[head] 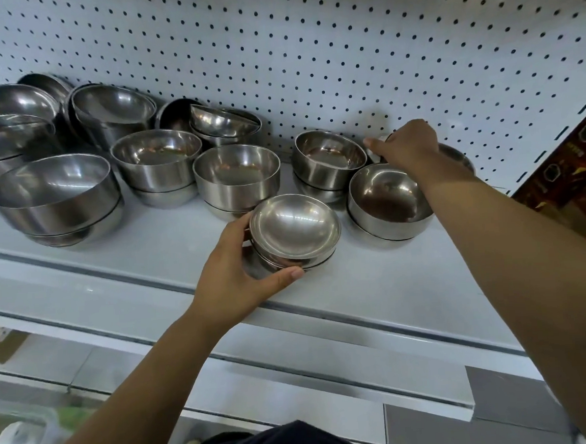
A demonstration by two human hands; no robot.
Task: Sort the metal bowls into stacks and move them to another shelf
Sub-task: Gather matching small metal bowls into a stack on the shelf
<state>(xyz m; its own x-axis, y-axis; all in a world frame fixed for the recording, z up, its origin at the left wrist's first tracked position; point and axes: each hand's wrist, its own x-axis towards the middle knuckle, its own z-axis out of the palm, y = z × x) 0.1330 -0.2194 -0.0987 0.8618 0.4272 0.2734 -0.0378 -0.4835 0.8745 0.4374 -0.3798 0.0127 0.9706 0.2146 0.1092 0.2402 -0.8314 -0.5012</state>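
Note:
Several metal bowls stand on a white shelf (156, 250), most of them in low stacks. My left hand (235, 277) grips a small stack of shallow bowls (293, 228) near the shelf's front edge, thumb below and fingers behind it. My right hand (405, 143) reaches to the back right and closes on a bowl (457, 155) largely hidden behind the hand and wrist. Just in front of that arm sits a deep bowl stack (386, 199), with another stack (329, 158) to its left.
Larger bowl stacks (53, 195) crowd the shelf's left half, up to the white pegboard back wall (308, 49). A brown patterned box (573, 177) stands beyond the shelf's right end. Lower shelves (294, 376) run below the front edge.

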